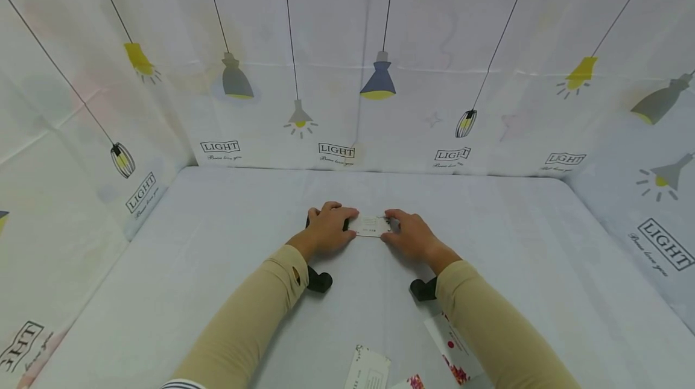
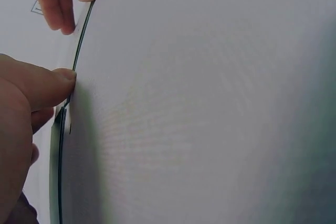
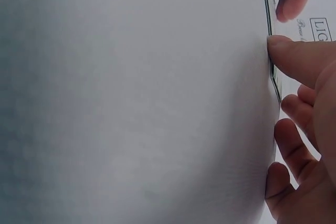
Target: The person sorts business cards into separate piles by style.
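Observation:
A small white printed card (image 1: pixel 370 226) lies flat between my hands, well out on the white table. My left hand (image 1: pixel 328 229) pinches its left end, with the thumb on the near edge and a finger on the far edge. At the right end my right hand (image 1: pixel 414 237) grips it the same way; its thumb (image 3: pixel 286 51) presses the near edge in the right wrist view. Beneath the left palm is a flat black thing (image 1: pixel 346 224), mostly covered. In the left wrist view the card appears as a thin edge (image 2: pixel 81 45) by the left thumb (image 2: pixel 58 80).
Nearer to me lie a white card with floral corners (image 1: pixel 368 370), a red-and-white card (image 1: pixel 453 350) partly under the right sleeve, and another red-patterned one (image 1: pixel 409 383) cut off by the frame. A lamp-printed curtain (image 1: pixel 336 117) stands behind and beside the table.

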{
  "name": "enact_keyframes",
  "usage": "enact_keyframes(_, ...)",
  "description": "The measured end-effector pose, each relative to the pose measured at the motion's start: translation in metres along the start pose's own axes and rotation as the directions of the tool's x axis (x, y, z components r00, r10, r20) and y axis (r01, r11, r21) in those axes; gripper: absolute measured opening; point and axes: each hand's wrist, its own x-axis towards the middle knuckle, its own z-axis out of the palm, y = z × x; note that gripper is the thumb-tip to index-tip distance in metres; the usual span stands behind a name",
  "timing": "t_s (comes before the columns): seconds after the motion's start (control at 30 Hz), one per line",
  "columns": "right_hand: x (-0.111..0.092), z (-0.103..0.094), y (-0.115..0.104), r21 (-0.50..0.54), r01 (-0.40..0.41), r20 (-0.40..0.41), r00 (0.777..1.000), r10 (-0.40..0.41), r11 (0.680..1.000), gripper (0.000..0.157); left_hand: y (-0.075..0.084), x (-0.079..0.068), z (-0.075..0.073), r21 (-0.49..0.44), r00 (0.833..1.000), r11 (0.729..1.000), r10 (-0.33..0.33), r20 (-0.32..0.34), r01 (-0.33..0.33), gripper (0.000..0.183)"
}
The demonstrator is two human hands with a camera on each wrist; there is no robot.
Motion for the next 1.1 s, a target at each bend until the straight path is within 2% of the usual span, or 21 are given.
enact_keyframes(0.27,-0.007,-0.001,-0.002,0.053,0.007,-0.007,1.000,-0.006,0.999,0.063,0.002,-0.003,0.001,-0.046,0.999,0.998,0.029,-0.022,-0.030,0.054)
enact_keyframes(0.4,-0.017,-0.001,-0.007,0.077,0.022,0.010,1.000,-0.023,0.997,0.067,0.006,-0.009,-0.002,-0.065,0.999,0.997,0.036,0.000,-0.035,0.053)
enact_keyframes(0.53,-0.033,-0.002,-0.012,0.089,0.049,0.011,0.999,-0.050,0.995,0.073,0.013,-0.021,-0.006,-0.084,0.998,0.995,0.062,0.021,-0.060,0.055)
enact_keyframes(0.8,-0.079,0.000,-0.026,0.104,0.141,0.017,0.990,-0.143,0.985,0.080,0.023,-0.060,-0.007,-0.130,0.988,0.981,0.147,0.037,-0.141,0.058)
enact_keyframes(0.93,-0.104,0.008,-0.036,0.080,0.212,0.062,0.974,-0.217,0.974,0.088,0.025,-0.078,-0.005,-0.159,0.984,0.974,0.171,0.057,-0.160,0.058)
enact_keyframes(1.1,-0.130,0.018,-0.052,0.037,0.342,0.159,0.926,-0.344,0.939,0.093,0.024,-0.096,-0.004,-0.203,0.978,0.962,0.197,0.063,-0.180,0.056)
